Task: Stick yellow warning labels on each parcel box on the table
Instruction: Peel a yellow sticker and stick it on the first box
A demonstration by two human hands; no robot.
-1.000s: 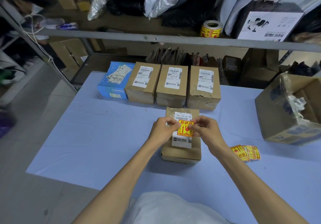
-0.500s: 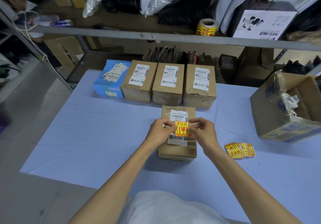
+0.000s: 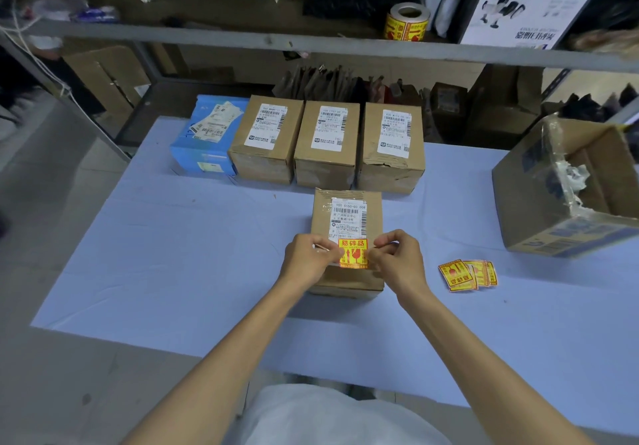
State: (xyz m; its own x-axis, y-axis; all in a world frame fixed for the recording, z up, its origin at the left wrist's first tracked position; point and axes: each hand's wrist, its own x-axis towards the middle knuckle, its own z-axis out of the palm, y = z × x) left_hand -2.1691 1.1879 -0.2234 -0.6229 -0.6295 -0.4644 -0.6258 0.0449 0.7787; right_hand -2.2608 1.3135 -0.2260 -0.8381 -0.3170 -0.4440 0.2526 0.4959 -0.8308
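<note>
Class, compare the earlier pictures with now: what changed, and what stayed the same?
The yellow warning label, pinched at its side edges by the left hand and right hand, has moved down the near parcel box toward the person, now covering the lower end of its white shipping label. Neither hand let go. The back row of boxes and the loose labels stayed put.

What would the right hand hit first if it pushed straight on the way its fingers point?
The yellow warning label that the right hand pinches; past it, probably the left hand, though depth is unclear.
</note>
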